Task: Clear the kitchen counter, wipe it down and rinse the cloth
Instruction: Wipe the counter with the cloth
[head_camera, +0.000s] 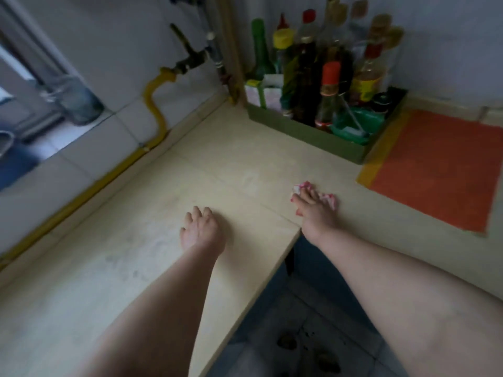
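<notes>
Pressing crumpled pink-and-white cloth (326,196) onto pale beige laminate desk (231,164) under right hand (313,210), wiping; bracing with left hand (201,229), flat, released, grasping nothing.

Dim and flat overall, with soft daylight entering from the window (32,85) at upper left and paling the tiled wall (89,148) beside it. Faint, diffuse shadows only, deepest under the desk (141,213) edge and over the floor (304,336) at bottom centre. Soft focus throughout, bottles (321,74) smeared by motion blur, straight edges bowed by wide-angle distortion, corners darkened, no glare anywhere.
</notes>
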The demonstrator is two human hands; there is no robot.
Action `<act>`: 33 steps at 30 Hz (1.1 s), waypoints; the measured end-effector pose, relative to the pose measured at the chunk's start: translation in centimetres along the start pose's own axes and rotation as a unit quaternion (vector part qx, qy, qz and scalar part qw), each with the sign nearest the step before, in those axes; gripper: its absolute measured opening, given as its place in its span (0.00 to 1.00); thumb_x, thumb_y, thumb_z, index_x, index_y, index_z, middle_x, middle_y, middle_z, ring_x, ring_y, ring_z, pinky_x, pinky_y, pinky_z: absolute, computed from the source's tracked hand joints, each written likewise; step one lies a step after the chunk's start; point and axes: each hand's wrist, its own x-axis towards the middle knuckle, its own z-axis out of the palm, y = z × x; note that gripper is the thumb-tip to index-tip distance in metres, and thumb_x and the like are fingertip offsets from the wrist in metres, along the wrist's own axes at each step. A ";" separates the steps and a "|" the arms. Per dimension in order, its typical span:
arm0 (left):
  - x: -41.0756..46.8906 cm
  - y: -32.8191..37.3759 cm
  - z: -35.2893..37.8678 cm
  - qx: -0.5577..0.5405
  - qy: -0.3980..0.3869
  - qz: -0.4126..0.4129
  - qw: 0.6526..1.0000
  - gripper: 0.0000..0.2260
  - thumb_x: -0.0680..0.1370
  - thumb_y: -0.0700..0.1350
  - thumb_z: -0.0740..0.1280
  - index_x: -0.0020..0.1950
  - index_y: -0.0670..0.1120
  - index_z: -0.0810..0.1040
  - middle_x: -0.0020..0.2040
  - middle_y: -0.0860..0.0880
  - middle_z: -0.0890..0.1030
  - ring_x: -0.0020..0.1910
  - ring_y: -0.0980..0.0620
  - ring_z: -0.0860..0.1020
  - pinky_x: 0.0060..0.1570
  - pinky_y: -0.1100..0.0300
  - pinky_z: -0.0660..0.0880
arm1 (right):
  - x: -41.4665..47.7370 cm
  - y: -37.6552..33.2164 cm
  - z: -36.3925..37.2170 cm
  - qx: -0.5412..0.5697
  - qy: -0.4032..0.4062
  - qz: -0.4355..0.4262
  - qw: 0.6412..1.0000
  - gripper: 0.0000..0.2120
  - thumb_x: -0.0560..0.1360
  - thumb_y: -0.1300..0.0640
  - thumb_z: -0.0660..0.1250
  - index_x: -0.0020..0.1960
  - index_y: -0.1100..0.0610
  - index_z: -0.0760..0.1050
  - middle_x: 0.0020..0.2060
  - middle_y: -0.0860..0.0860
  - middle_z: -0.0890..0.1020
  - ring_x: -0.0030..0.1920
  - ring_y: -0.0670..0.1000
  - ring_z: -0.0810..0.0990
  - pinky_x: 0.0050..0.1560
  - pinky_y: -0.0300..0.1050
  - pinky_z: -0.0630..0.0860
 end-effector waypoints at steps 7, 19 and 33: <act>-4.7 -7.6 1.4 -0.031 -0.011 -0.148 0.988 0.20 0.77 0.38 0.55 0.69 0.43 0.66 0.68 0.45 0.66 0.70 0.44 0.63 0.63 0.48 0.68 | -0.5 -6.4 2.5 0.007 -0.055 -0.145 0.988 0.35 0.72 0.70 0.54 0.75 0.45 0.57 0.78 0.44 0.51 0.78 0.46 0.47 0.74 0.51 0.41; -13.2 -18.1 3.8 0.005 -0.079 -0.283 0.956 0.20 0.79 0.37 0.52 0.71 0.41 0.64 0.67 0.45 0.66 0.69 0.45 0.65 0.59 0.51 0.70 | -10.6 -19.3 7.7 0.037 -0.178 -0.366 0.913 0.35 0.76 0.70 0.51 0.79 0.51 0.46 0.78 0.51 0.46 0.78 0.51 0.43 0.76 0.50 0.37; -29.1 -38.0 7.0 -0.045 -0.012 -0.276 0.960 0.19 0.76 0.35 0.55 0.68 0.42 0.66 0.71 0.43 0.65 0.70 0.42 0.64 0.65 0.49 0.67 | -24.7 -33.2 13.4 0.013 -0.175 -0.392 0.903 0.33 0.78 0.68 0.50 0.79 0.51 0.45 0.78 0.50 0.43 0.78 0.50 0.42 0.75 0.48 0.36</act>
